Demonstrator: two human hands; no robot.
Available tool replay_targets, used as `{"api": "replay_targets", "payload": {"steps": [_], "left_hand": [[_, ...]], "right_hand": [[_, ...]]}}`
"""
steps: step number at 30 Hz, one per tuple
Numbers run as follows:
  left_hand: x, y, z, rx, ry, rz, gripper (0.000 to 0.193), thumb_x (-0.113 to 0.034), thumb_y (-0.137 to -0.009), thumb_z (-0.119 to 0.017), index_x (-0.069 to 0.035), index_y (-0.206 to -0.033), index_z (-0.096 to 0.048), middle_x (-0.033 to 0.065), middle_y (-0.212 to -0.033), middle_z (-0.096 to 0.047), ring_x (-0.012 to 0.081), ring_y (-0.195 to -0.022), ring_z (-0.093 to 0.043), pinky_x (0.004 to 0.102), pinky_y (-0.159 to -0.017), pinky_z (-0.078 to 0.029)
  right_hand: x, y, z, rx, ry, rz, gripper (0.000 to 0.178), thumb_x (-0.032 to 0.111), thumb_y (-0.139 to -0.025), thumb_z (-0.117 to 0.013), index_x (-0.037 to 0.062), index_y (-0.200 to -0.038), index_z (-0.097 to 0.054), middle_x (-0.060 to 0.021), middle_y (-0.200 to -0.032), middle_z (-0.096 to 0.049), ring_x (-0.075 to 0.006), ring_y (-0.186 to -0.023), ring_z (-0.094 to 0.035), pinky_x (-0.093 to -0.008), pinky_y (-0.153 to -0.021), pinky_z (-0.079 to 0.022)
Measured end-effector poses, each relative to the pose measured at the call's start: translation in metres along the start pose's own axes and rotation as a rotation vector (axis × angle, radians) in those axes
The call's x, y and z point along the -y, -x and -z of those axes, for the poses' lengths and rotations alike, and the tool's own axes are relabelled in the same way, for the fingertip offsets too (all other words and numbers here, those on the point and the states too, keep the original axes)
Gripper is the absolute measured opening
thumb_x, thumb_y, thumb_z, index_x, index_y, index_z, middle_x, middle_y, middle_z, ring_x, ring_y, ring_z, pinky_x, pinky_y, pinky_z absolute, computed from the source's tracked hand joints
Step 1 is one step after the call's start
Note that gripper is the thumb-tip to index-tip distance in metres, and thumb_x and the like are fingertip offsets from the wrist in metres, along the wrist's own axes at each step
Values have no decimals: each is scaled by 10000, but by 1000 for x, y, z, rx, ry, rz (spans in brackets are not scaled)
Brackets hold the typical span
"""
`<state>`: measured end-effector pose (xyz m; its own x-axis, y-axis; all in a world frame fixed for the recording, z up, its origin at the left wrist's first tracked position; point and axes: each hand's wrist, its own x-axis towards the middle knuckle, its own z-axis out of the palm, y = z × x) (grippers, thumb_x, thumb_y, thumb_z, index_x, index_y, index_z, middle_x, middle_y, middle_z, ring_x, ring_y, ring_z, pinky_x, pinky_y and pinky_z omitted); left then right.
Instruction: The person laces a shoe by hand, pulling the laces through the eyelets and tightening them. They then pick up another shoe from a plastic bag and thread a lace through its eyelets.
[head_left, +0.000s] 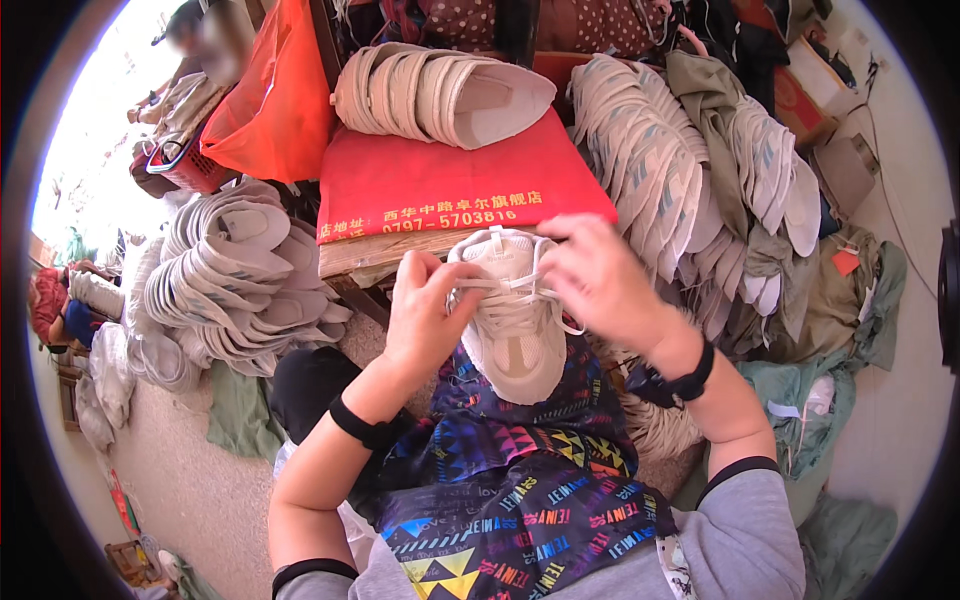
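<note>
A pale beige-white shoe upper [513,352] rests over my lap, its toe toward me and its tongue toward the wooden stand. White shoelaces [510,305] cross its front. On the shoe's left, my left hand [425,312] pinches a length of lace between thumb and fingers. My right hand [600,285] is at the shoe's upper right edge, its fingers blurred by motion. Whether those fingers grip a lace cannot be made out. A loop of lace hangs just below them.
Ahead stands a wooden stand [350,256] covered by a red cloth bag [450,180], with nested shoe uppers [430,95] on top. More uppers are stacked at left [235,280] and right [650,150]. An orange-red plastic bag [275,110] hangs at the upper left; another person appears behind it.
</note>
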<state>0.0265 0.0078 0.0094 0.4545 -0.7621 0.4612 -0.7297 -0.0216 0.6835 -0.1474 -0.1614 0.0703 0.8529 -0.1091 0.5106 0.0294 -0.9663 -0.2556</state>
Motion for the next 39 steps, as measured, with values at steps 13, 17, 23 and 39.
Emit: {"api": "replay_targets", "payload": {"steps": [13,17,23,39], "left_hand": [[11,-11,54,-191,-249,-124,92,-15,-770,-708,-37,-825,-638,102,-822,-480,272,-777,-509,364,-682,-428],[25,6,101,-197,-344,30,95,5,-784,-692,-34,-837,-624,102,-814,-466,264,-769,-501,361,-685,-430],[23,23,102,-143,-377,6,75,-10,-793,-688,-17,-829,-622,100,-813,-464,264,-783,-501,354,-710,-425],[-9,-6,55,13,-269,-306,145,-13,-739,-707,-62,-862,-650,91,-1036,-562,295,-928,-546,401,-826,-462]], "right_hand": [[2,-3,-4,255,3,52,129,97,-698,-683,10,-771,-623,-142,-1169,-553,-348,-1176,-465,-457,-1011,-393],[-5,-7,24,251,-81,-42,134,156,-749,-722,61,-791,-637,-137,-1190,-534,-350,-1186,-421,-455,-1034,-351],[-15,-3,15,386,-328,-200,157,158,-780,-728,66,-826,-610,-130,-1240,-493,-337,-1230,-374,-432,-1061,-312],[-16,-5,-34,191,-18,5,152,97,-804,-665,39,-916,-580,-149,-1172,-520,-334,-1096,-509,-424,-939,-434]]}}
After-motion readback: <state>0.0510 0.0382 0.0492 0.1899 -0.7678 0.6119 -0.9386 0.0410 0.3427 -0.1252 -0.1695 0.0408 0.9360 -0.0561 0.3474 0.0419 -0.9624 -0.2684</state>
